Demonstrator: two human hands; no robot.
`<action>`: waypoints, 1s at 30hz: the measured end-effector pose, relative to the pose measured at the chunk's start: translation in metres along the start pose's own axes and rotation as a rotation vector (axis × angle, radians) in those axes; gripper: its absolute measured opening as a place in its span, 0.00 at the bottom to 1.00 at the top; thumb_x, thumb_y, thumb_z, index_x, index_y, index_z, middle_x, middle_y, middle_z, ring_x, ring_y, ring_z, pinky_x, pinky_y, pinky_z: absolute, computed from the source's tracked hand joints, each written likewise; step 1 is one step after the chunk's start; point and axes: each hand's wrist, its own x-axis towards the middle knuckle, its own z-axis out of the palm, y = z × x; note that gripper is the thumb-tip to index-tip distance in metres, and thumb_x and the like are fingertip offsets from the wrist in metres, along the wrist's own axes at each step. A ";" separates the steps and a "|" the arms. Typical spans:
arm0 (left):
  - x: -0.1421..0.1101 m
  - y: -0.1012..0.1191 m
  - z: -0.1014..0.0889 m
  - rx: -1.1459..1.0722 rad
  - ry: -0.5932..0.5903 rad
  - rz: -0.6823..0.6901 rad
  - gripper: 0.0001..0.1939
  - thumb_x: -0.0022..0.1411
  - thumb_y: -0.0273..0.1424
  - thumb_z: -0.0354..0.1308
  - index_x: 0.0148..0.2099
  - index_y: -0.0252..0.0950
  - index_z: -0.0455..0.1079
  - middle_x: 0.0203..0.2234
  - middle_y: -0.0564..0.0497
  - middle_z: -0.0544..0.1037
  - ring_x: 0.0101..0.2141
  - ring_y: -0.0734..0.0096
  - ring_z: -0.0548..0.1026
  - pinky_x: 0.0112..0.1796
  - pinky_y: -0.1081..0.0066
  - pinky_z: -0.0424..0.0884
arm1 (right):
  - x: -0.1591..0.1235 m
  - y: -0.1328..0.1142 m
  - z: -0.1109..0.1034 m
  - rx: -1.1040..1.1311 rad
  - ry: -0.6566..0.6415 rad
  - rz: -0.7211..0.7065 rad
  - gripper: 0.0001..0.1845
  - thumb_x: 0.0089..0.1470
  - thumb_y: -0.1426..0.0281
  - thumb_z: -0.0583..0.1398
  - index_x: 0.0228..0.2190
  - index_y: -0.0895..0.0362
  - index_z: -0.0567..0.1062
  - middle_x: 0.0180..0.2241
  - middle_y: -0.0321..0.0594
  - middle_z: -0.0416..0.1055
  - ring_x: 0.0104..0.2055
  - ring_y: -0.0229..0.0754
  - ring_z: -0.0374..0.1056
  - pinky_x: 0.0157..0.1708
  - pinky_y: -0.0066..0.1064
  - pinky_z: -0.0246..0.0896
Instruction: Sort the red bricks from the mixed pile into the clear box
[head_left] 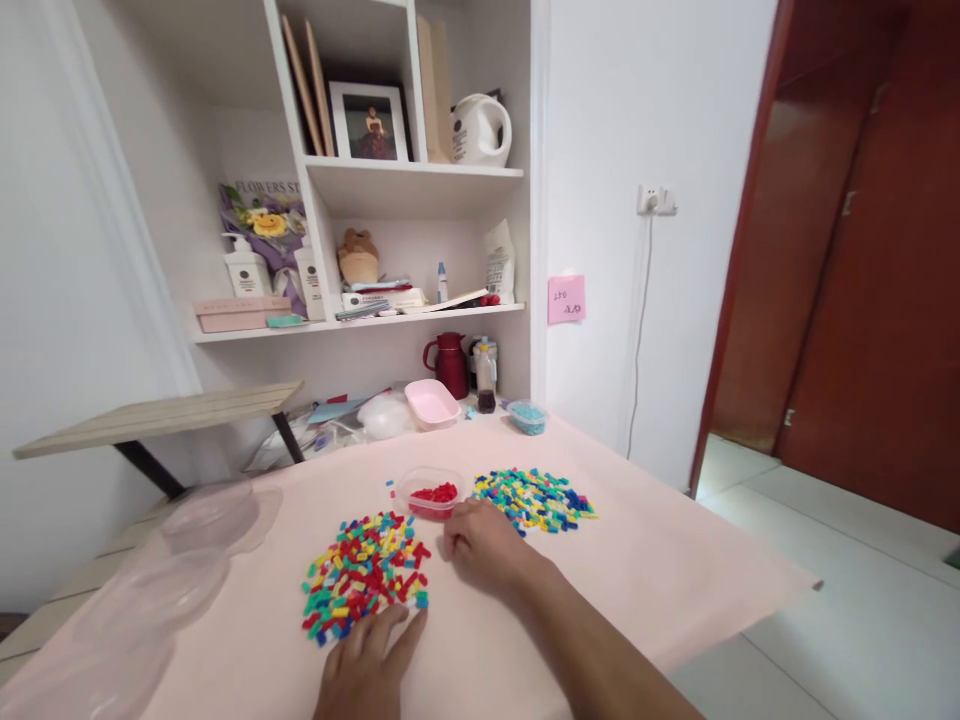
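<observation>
Two heaps of small coloured bricks lie on a pale pink table (pixel 660 570). The near-left heap (pixel 364 575) holds red, yellow, green and blue pieces. The far-right heap (pixel 534 497) is mostly blue, green and yellow. Between them stands a small clear tub (pixel 430 493) with red bricks inside. My left hand (pixel 367 665) rests flat on the table at the near edge of the left heap, fingers stretched out. My right hand (pixel 480 545) lies knuckles up beside the tub, fingers curled down onto the table; what is under them is hidden.
Several clear plastic tubs (pixel 187 560) sit at the table's left. At the back stand a pink dish (pixel 432 404), a tub of blue bricks (pixel 528 416), a dark red jug (pixel 450 365) and a small bottle (pixel 486 380). White shelves rise behind; a wooden board (pixel 161 415) juts out left.
</observation>
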 end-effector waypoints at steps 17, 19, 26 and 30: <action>-0.006 0.005 -0.010 -0.042 -0.068 -0.036 0.40 0.55 0.17 0.42 0.66 0.54 0.61 0.63 0.51 0.69 0.62 0.63 0.65 0.58 0.58 0.62 | 0.001 -0.003 0.016 0.073 -0.016 -0.048 0.13 0.56 0.73 0.60 0.42 0.52 0.81 0.40 0.43 0.76 0.42 0.44 0.70 0.44 0.32 0.62; -0.007 0.004 -0.007 -0.037 -0.077 -0.031 0.41 0.55 0.16 0.42 0.67 0.55 0.59 0.64 0.52 0.68 0.62 0.64 0.64 0.59 0.58 0.61 | 0.001 -0.007 0.014 0.075 -0.045 -0.075 0.14 0.57 0.72 0.60 0.43 0.51 0.81 0.40 0.42 0.76 0.43 0.44 0.70 0.44 0.32 0.62; -0.008 0.001 -0.002 -0.030 -0.009 -0.021 0.39 0.57 0.17 0.43 0.66 0.54 0.61 0.63 0.52 0.70 0.60 0.64 0.67 0.59 0.60 0.62 | 0.003 -0.008 0.009 0.082 -0.088 0.013 0.06 0.50 0.71 0.66 0.34 0.54 0.81 0.36 0.41 0.77 0.40 0.43 0.69 0.40 0.30 0.61; -0.006 -0.002 0.002 -0.037 0.000 -0.013 0.39 0.57 0.17 0.42 0.66 0.53 0.61 0.63 0.52 0.69 0.61 0.63 0.66 0.59 0.59 0.62 | 0.002 -0.009 0.007 0.119 -0.097 0.027 0.06 0.48 0.72 0.66 0.32 0.54 0.80 0.34 0.38 0.77 0.38 0.41 0.69 0.37 0.28 0.60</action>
